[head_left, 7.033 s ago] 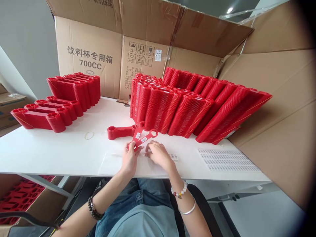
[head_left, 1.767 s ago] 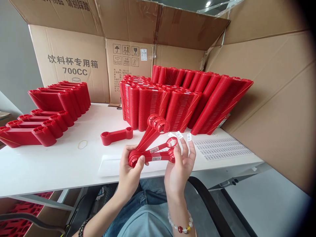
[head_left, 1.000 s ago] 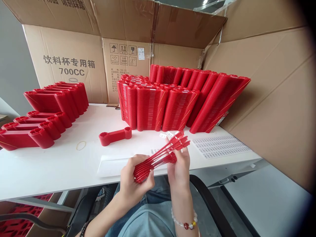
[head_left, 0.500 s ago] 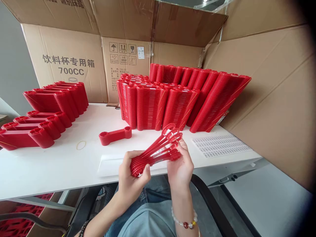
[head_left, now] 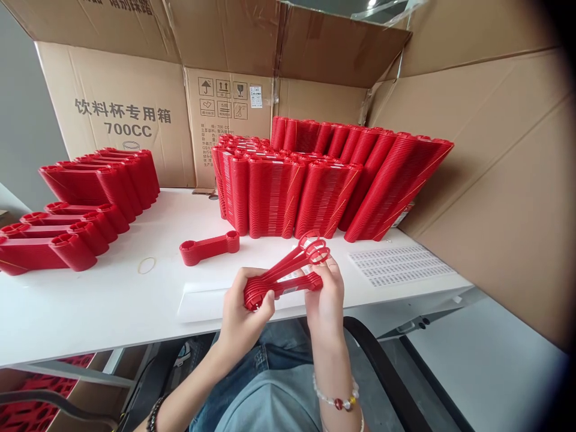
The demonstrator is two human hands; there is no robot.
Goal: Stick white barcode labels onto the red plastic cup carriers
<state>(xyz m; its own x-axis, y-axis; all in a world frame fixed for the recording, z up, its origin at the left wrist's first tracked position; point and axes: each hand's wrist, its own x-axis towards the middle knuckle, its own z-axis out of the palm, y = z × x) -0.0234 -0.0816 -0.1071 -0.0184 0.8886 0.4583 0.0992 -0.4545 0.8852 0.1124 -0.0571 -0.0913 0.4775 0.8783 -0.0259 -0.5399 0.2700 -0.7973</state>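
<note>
Head view: two bare hands work over the near edge of a white surface (head_left: 112,312), with a fan of red strips between them.
Left hand (head_left: 240,309): curled narrow round the gathered left ends of the red strips (head_left: 282,264), thumb on the near side, holding them.
Right hand (head_left: 327,294): at the right ends of the strips, fingers partly hidden behind them; how firmly it presses, and whether a label sits on a fingertip, cannot be told.
Red strips: from the left hand's grip they reach right to the right hand; the far strips spread apart, the near ones lie close together, with a pale label (head_left: 290,290) there.
Labels done: pale streaks run down the right stacks (head_left: 274,198), so these look finished.
Labels left: none can be made out on the left stacks (head_left: 110,189); the fan seems part-way, the far strips' faces being unclear.
Loose stack (head_left: 209,247): on the surface, far and left of the left hand, apart from both.
Label sheet (head_left: 400,264): flat at the right, apart from the right hand.
Carton (head_left: 121,75): stands behind the stacks.
</note>
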